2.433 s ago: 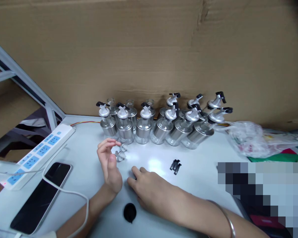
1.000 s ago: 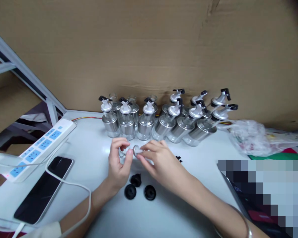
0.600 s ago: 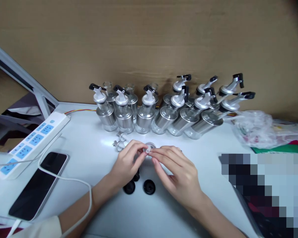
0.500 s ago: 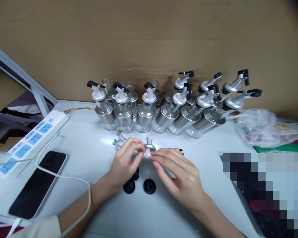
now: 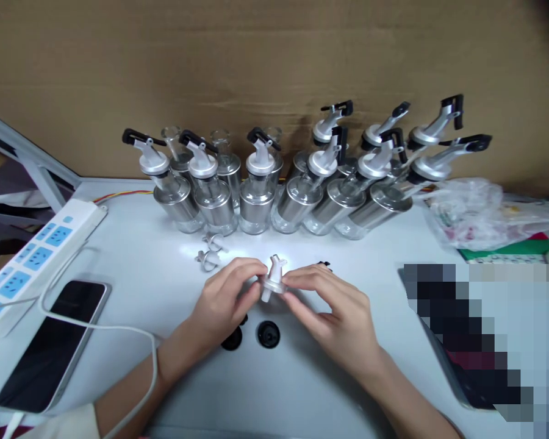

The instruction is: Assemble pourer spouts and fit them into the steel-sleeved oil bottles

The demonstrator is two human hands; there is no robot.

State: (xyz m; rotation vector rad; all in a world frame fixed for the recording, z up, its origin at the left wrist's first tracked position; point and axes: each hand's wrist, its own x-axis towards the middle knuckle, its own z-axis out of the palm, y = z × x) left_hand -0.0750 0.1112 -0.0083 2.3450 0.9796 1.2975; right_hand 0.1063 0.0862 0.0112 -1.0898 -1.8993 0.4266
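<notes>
Both hands, the left hand (image 5: 229, 299) and right hand (image 5: 336, 308), pinch a silver pourer spout (image 5: 273, 281) between fingertips, lifted over the counter (image 5: 132, 244) for close handling. Black stoppers (image 5: 268, 334) lie just near; finished dispenser bottles (image 5: 256, 189) line the far cardboard.

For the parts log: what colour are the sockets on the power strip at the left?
Light blue sockets on a white power strip, clearest in the head view.

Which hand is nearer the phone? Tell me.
Left. The left hand sits on the phone's side of the table, though well apart from it; the right hand lies farther off, beyond the left.
</notes>
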